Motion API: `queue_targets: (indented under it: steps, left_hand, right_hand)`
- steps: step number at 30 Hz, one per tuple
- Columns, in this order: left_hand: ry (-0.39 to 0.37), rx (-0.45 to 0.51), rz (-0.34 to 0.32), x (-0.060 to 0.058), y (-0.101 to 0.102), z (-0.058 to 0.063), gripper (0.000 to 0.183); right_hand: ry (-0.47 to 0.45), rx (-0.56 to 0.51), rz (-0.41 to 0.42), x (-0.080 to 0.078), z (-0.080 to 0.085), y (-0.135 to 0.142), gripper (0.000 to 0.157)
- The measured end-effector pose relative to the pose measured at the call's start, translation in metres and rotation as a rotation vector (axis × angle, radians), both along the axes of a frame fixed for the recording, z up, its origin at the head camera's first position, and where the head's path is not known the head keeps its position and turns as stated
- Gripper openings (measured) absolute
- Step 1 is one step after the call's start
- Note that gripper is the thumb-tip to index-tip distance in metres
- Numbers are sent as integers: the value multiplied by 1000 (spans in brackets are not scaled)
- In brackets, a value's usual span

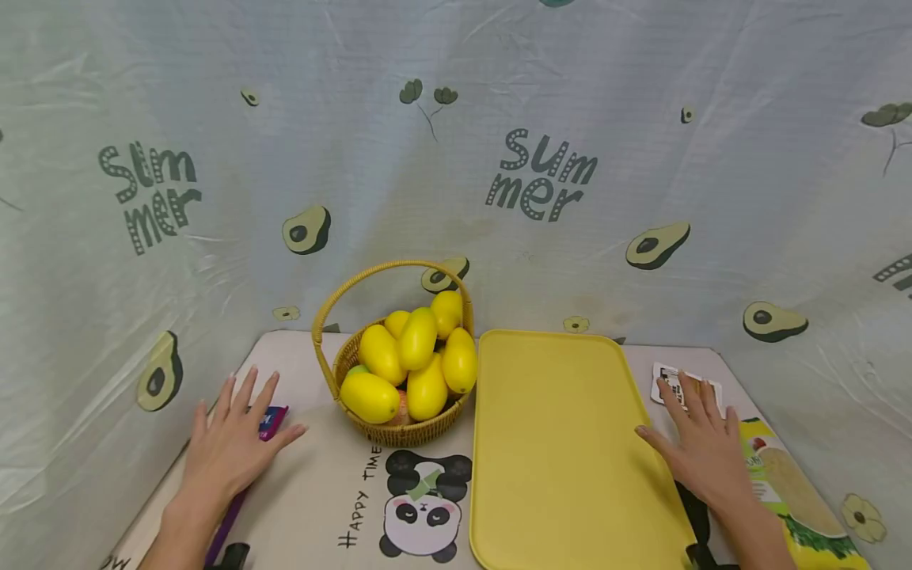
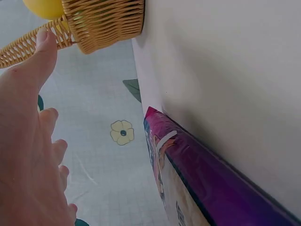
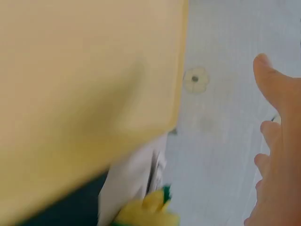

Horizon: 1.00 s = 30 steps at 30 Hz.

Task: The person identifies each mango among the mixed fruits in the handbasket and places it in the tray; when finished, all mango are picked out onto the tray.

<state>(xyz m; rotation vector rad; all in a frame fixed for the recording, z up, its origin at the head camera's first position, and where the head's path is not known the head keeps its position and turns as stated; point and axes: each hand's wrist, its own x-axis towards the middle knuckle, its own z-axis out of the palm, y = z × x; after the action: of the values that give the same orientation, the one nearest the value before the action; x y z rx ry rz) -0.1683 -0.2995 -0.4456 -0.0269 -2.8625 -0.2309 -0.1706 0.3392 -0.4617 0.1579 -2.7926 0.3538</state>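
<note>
My left hand (image 1: 231,443) is spread with straight fingers above a purple packet (image 1: 229,518) at the table's left side; the left wrist view shows nothing in its grasp. On the right, my other hand (image 1: 701,443) is spread too, over the right edge of a yellow tray (image 1: 563,443). Beneath its fingertips lies a small white-and-brown packet (image 1: 666,388), partly hidden. A yellow and green packet (image 1: 791,483) lies beside the right wrist. Between the hands, left of the tray, stands a wicker basket (image 1: 409,434) heaped with yellow oval fruits (image 1: 381,354), some reddish fruit showing underneath.
The basket's tall arched handle (image 1: 385,267) rises above the fruit. A pale table mat with a printed panda (image 1: 422,514) lies in front of the basket. Pale sheets (image 1: 541,269) printed with avocados enclose the table at the back and both sides.
</note>
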Motion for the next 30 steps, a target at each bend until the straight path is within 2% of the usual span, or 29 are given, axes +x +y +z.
queue_targets:
  steps: [6,16,24,30]
  left_hand:
    - [13,1,-10,-5,5,4,97]
    - [78,48,-70,-15,15,13,94]
    - [86,161,-99,-26,31,23,93]
    - [103,276,-141,-35,46,31,93]
  right_hand:
    - [27,-17,74,-17,7,-33,89]
    - [-13,-86,176,-46,15,-102,86]
    - [-10,-182,282,-60,17,-159,83]
    - [-63,-246,331,-67,20,-194,82]
